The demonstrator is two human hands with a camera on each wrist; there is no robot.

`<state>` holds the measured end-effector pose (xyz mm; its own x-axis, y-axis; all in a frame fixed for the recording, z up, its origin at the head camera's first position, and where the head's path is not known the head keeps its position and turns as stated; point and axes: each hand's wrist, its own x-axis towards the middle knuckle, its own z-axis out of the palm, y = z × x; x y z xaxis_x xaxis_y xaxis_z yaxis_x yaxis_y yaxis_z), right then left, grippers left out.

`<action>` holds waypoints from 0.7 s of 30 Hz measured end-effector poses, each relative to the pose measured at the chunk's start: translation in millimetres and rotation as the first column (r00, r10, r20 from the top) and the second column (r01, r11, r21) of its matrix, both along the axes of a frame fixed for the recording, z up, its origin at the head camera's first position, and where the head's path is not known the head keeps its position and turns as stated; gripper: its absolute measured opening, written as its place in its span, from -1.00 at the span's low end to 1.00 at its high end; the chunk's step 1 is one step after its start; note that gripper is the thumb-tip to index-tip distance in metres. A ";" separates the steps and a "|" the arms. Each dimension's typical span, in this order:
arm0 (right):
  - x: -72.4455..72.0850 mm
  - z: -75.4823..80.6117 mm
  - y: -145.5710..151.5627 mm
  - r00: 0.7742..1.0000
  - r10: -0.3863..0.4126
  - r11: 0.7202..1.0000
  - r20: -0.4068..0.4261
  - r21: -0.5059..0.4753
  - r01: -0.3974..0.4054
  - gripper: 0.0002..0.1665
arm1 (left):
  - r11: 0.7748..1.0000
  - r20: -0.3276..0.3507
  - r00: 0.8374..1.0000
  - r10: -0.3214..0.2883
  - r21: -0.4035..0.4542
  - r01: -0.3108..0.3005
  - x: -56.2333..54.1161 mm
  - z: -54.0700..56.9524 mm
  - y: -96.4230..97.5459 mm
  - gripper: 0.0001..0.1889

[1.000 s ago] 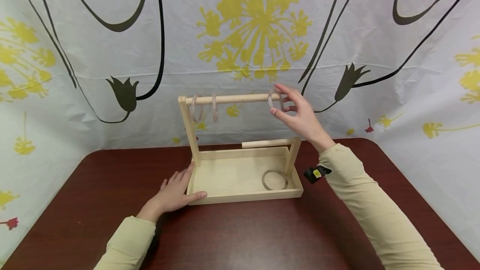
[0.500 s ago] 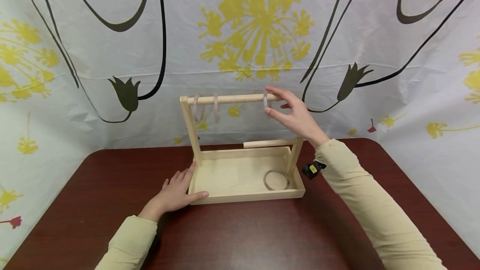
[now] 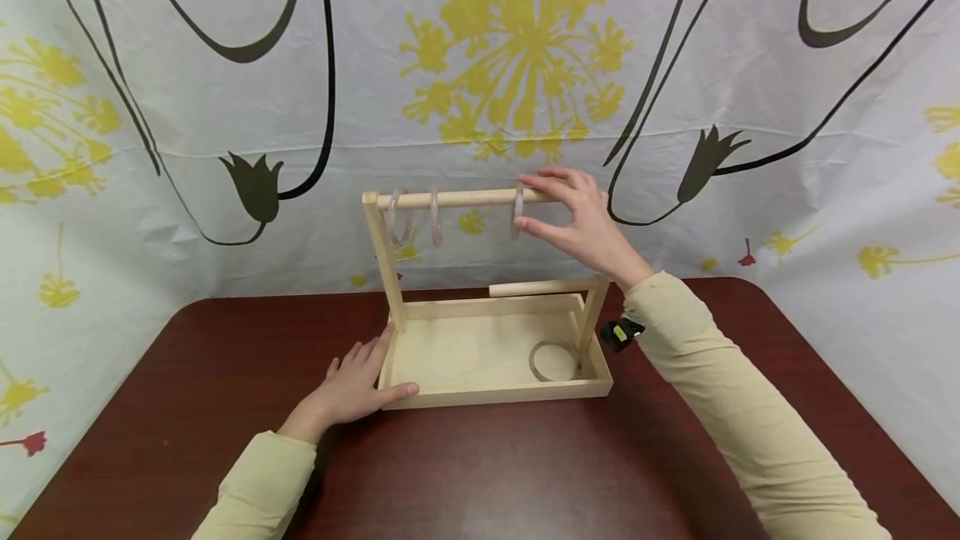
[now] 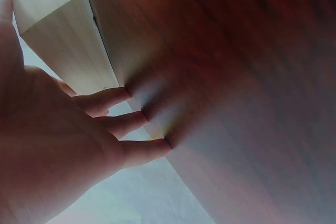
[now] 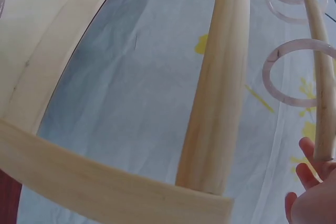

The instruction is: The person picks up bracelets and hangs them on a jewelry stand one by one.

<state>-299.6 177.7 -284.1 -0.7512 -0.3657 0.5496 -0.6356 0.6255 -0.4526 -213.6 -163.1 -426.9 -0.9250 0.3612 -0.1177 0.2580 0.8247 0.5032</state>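
Note:
In the head view my right hand holds a translucent pale bangle by thumb and fingertips near the right end of the upper rod. The right wrist view shows this bangle looped round the rod, the visible fingers beside the rod's end. Two similar bangles hang on the left part of the rod, one bangle slightly apart from the other bangle. My left hand rests at the wooden tray's left front corner, thumb over its front wall, straight fingertips on the table.
A fourth bangle lies inside the tray near its right post. A shorter, lower rod sticks out leftward from that post. A tall left post bears the upper rod. A patterned cloth hangs behind the dark red table.
My right hand has moved left along the upper rod, and the bangle at its fingertips has slid left with it, away from the rod's free end. The left hand stays at the tray.

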 end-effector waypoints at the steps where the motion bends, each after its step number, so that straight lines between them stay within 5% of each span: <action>1: 0.2 0.5 -1.1 1.000 -0.003 1.000 -0.027 0.020 0.003 -0.32 | 1.000 0.001 1.000 0.001 -0.001 -0.001 0.0 0.0 0.0 0.09; 9: 1.9 6.6 -14.1 0.975 -0.008 0.981 -0.223 0.189 0.051 -0.32 | 1.000 0.000 1.000 -0.001 -0.005 0.001 0.4 1.1 0.1 0.08; 21: 6.9 10.5 -38.4 0.965 0.009 0.957 -0.260 0.283 0.067 -0.31 | 1.000 0.005 1.000 -0.002 0.004 0.002 1.9 0.6 0.3 0.08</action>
<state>-292.6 139.3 -273.6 -0.6113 -0.5168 0.5993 -0.6856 0.7241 -0.0750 -211.7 -162.7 -426.3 -0.9238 0.3633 -0.1211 0.2569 0.8224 0.5075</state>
